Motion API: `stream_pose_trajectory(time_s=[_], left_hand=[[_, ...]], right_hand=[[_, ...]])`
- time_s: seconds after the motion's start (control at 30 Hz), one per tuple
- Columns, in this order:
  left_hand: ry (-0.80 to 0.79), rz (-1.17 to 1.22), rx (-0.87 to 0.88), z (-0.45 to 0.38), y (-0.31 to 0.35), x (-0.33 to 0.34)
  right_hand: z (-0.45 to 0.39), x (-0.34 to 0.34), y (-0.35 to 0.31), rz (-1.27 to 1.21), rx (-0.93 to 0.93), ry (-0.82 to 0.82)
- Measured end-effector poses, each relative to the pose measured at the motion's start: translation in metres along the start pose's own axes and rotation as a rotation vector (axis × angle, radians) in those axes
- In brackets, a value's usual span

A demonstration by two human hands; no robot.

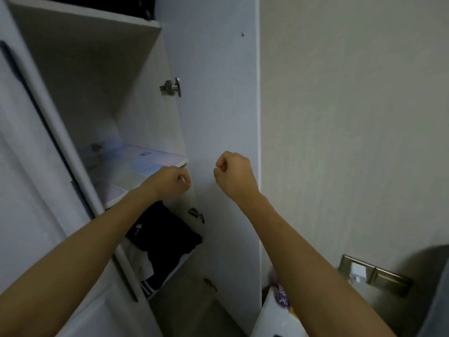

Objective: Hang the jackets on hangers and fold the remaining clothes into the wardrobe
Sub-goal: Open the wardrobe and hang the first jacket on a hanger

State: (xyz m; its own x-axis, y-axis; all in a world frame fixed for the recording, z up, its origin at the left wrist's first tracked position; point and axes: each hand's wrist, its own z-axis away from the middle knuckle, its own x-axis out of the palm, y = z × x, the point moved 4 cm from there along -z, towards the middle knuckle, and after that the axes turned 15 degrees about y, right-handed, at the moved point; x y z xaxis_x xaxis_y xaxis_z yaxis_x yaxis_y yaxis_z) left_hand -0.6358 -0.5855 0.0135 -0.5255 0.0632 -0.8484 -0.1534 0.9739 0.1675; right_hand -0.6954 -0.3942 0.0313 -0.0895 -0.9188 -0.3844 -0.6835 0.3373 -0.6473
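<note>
Left hand (171,181), right hand (233,175) fisted, wardrobe (213,105)

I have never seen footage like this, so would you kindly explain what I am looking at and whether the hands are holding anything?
This is one picture from a camera worn on a person's head, looking forward and down, so both bare arms reach in from below. There is no machine. The left hand and the right hand are both curled into loose fists in front of an open wardrobe. Neither clearly holds a garment; a thin pale sliver shows at the left hand, too small to identify. The middle shelf has a pastel patterned surface. On the shelf below lies folded black clothing beside something white.
</note>
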Motion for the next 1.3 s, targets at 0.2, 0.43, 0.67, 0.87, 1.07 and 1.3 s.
stream_pose_trajectory(time_s=[0.2,0.43,0.67,0.87,1.07,1.3], left_hand=[[-0.136,-0.624,-0.094,0.031,-0.071,-0.071],[-0.472,-1.252,-0.059,0.059,-0.122,-0.100],[-0.598,-1.414,-0.002,0.055,-0.132,-0.084],[-0.418,-1.504,0.179,0.072,-0.126,-0.076],[-0.237,-1.358,0.275,0.111,-0.064,-0.074],[-0.008,-1.156,0.434,0.219,0.043,-0.107]], right_hand=[[0.003,0.056,-0.050,-0.030,-0.190,-0.279],[0.008,0.104,-0.097,0.067,-0.293,-0.458],[0.016,0.121,-0.107,0.150,-0.264,-0.458],[0.039,0.109,-0.086,0.148,-0.227,-0.450],[0.074,0.070,-0.062,0.062,-0.228,-0.456],[0.130,0.009,-0.050,-0.146,-0.317,-0.541]])
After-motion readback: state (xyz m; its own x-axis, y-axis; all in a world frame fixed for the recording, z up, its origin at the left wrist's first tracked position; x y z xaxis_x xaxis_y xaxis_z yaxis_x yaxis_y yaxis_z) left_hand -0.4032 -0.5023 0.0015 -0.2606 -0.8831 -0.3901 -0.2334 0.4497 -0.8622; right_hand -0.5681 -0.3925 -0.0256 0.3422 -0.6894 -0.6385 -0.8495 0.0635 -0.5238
